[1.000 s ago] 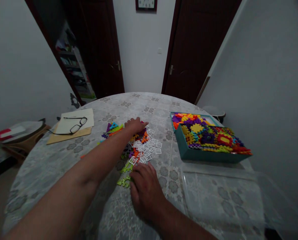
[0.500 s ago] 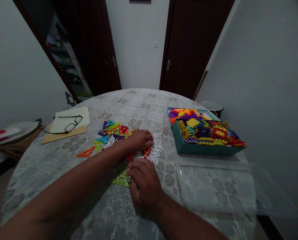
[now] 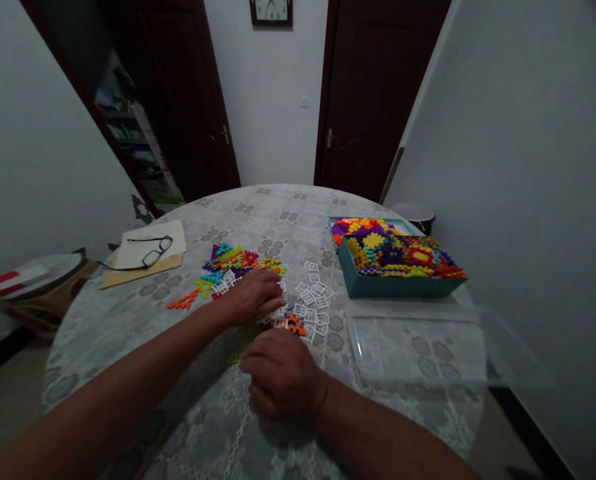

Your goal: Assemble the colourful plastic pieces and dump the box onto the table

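Observation:
My left hand (image 3: 257,295) reaches over a loose pile of plastic building pieces, its fingers extended and the thumb apart, close to white window-like lattice pieces (image 3: 312,315). No held piece shows in it. Nearer to me, my right hand (image 3: 281,373) rests low over the table with curled fingers; whatever lies within them is hidden. Beside its fingertips a green toothed piece (image 3: 235,357) is partly covered. An orange piece (image 3: 296,325) lies among the white ones just past my right hand. Behind my left wrist spread mixed coloured toothed pieces (image 3: 235,257).
On the right stands a teal box (image 3: 403,287) full of coloured pieces, with a clear plastic cover (image 3: 423,347) in front. Eyeglasses (image 3: 153,257) lie on papers (image 3: 178,233) at the left. A patterned cloth covers the round table (image 3: 288,230).
My left hand has drawn back to the left, uncovering more white pieces. My right hand has shifted slightly left and now covers more of the green piece. The view has tilted up.

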`<state>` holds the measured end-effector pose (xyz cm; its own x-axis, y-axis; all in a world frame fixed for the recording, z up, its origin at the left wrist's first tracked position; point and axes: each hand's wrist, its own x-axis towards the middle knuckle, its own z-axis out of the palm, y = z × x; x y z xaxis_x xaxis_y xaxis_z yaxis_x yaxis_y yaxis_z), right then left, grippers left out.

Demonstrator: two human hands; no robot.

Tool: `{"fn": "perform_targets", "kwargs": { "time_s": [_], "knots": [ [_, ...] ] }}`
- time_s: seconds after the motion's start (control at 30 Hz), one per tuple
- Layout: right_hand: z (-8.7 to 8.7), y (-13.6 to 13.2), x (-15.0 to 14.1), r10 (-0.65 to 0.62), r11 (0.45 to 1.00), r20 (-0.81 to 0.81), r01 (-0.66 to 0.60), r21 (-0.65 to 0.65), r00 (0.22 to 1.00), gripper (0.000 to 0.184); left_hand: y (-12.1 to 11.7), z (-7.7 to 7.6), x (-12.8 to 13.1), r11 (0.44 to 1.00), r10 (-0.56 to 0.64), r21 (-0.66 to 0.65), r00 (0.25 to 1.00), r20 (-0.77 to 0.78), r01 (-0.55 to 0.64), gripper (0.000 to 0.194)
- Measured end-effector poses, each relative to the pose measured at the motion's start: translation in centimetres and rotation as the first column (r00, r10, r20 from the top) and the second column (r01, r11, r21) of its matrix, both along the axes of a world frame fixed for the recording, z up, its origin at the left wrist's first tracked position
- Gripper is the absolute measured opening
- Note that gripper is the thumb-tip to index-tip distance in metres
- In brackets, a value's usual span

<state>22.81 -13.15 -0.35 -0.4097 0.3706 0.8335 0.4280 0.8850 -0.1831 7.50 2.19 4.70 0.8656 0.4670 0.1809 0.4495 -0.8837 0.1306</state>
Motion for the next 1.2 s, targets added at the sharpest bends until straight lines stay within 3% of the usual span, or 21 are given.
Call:
{"fn": "perform_targets", "kwargs": {
  "time_s": [0.1, 0.2, 0.27, 0.4, 0.53, 0.67, 0.77, 0.93, 1.07, 1.2],
  "knots": [
    [-1.3, -0.7, -1.1, 0.105, 0.993, 0.198, -0.114, 0.038, 0.975, 0.011, 1.3, -0.4, 2.3, 0.997, 0.080, 0.009, 0.996, -0.040, -0.079, 0.040],
    [-2.1, -0.8, -1.8, 0.140, 0.984, 0.261, -0.163, 0.069, 0.955, 0.013, 2.9, -1.5, 5.6, 0.967, 0.255, 0.021, 0.964, -0.073, -0.254, 0.046],
    [-2.3, -0.6, -1.9, 0.132, 0.985, 0.284, -0.158, 0.069, 0.950, 0.015, 4.0, -2.3, 8.0, 0.956, 0.295, 0.026, 0.953, -0.067, -0.293, 0.052],
    [-2.3, -0.2, -1.7, 0.120, 0.989, 0.354, -0.143, 0.039, 0.928, 0.019, 5.3, -3.5, 12.1, 0.959, 0.282, 0.021, 0.957, -0.064, -0.282, 0.053],
    [-2.0, -0.2, -1.3, 0.126, 0.989, 0.352, -0.143, 0.024, 0.928, 0.020, 4.7, -3.7, 13.8, 0.989, 0.150, 0.003, 0.985, -0.088, -0.151, 0.048],
    [-1.1, -0.5, -1.2, 0.150, 0.985, 0.285, -0.167, 0.036, 0.947, 0.015, 1.9, -3.3, 12.3, 1.000, -0.009, -0.026, 0.993, -0.119, 0.006, 0.048],
    [-0.7, -0.7, -1.4, 0.180, 0.978, 0.276, -0.201, 0.050, 0.944, 0.011, -1.0, -2.8, 10.1, 0.998, -0.058, -0.048, 0.990, -0.129, 0.052, 0.048],
    [-0.6, -0.9, -1.8, 0.170, 0.977, 0.266, -0.198, 0.083, 0.949, 0.009, -5.3, -2.4, 6.6, 1.000, 0.012, -0.014, 0.991, -0.135, -0.014, 0.037],
    [-0.5, -1.1, -1.9, 0.154, 0.976, 0.268, -0.189, 0.109, 0.951, 0.009, -6.7, -2.5, 4.1, 0.996, 0.068, 0.065, 0.988, -0.140, -0.059, 0.025],
    [-0.4, -1.4, -2.1, 0.157, 0.972, 0.281, -0.197, 0.124, 0.947, 0.012, -7.0, -2.2, 3.8, 0.989, 0.119, 0.102, 0.987, -0.106, -0.108, 0.043]
  ]
}}
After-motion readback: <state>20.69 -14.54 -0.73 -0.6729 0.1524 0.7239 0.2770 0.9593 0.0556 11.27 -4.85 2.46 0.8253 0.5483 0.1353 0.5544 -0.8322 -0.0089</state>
